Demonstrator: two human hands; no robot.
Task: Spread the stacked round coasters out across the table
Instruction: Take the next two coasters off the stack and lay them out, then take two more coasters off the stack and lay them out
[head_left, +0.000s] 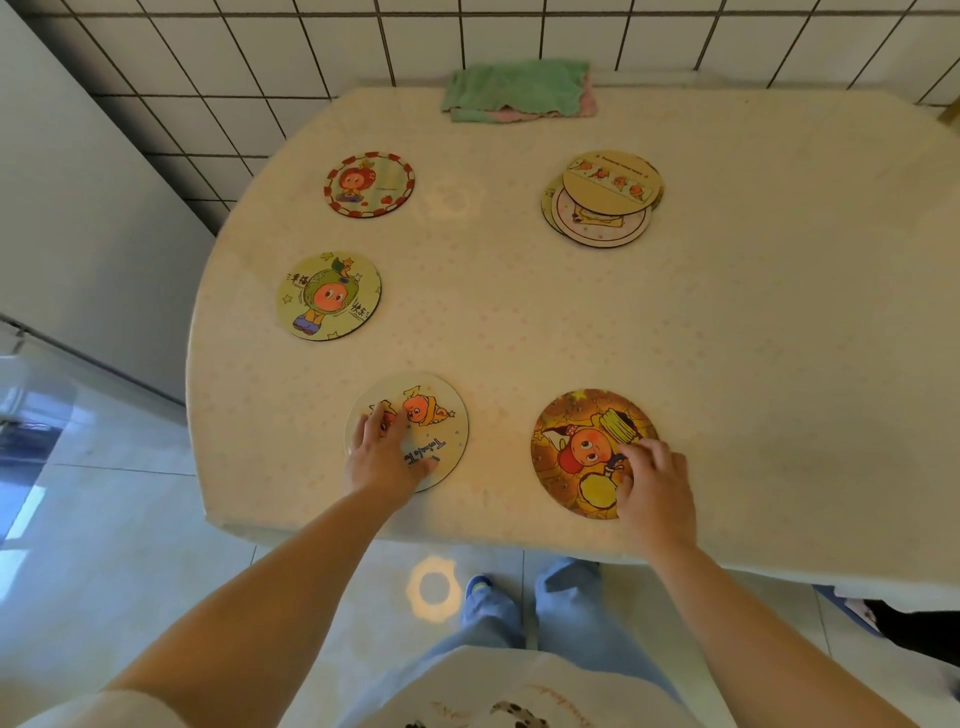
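Observation:
Several round cartoon coasters lie on the cream table (727, 338). A small stack of coasters (602, 197) sits at the far right, its top one shifted off the others. Single coasters lie apart: a red-bordered one (370, 183) far left, a green one (329, 296) mid left, a pale one (431, 415) near left and an orange-yellow one (576, 441) near the front edge. My left hand (382, 457) rests flat on the pale coaster, fingers spread. My right hand (657, 483) touches the orange-yellow coaster's right side with curled fingertips.
A folded green and pink cloth (517, 91) lies at the table's far edge against the tiled wall (260, 62). The table's front edge runs just under my wrists. A white appliance side (78, 208) stands to the left.

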